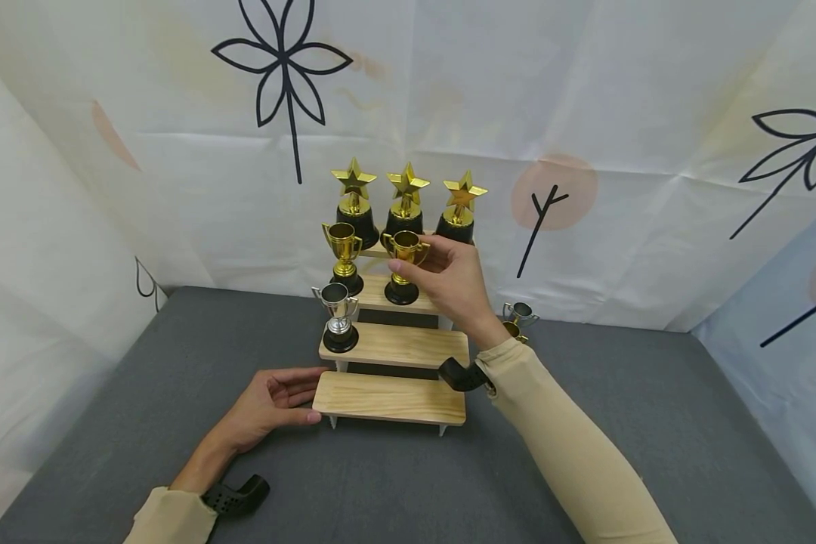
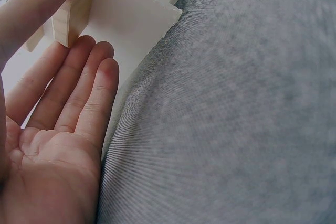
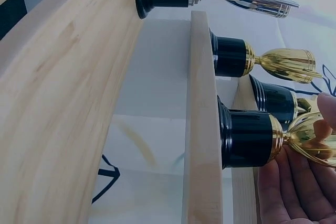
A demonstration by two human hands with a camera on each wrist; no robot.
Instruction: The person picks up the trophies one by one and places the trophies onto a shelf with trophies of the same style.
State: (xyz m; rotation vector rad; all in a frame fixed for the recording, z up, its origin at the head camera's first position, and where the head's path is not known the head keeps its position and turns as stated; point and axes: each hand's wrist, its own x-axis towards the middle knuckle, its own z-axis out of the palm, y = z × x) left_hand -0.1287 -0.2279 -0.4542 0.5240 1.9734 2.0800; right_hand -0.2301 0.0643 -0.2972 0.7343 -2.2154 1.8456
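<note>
A wooden stepped stand [image 1: 389, 398] sits on the grey table. Its top step carries three gold star trophies [image 1: 406, 198]. On the step below stand two gold cup trophies. My right hand [image 1: 418, 258] pinches the bowl of the right-hand gold cup trophy [image 1: 403, 266], whose black base rests on the step; the right wrist view shows my fingers [image 3: 299, 182] under this gold cup [image 3: 252, 139]. One silver cup trophy [image 1: 338, 319] occupies the second step. My left hand [image 1: 282, 400] lies flat against the bottom step's left end, with straight fingers [image 2: 79, 93] touching the stand's corner [image 2: 68, 19].
Two small cups, a silver one [image 1: 520, 310] and a gold one [image 1: 514, 329], lie on the table behind the stand's right side. White printed cloth walls [image 1: 585, 113] close in the back and both sides. Grey table surface [image 1: 394, 483] stretches in front.
</note>
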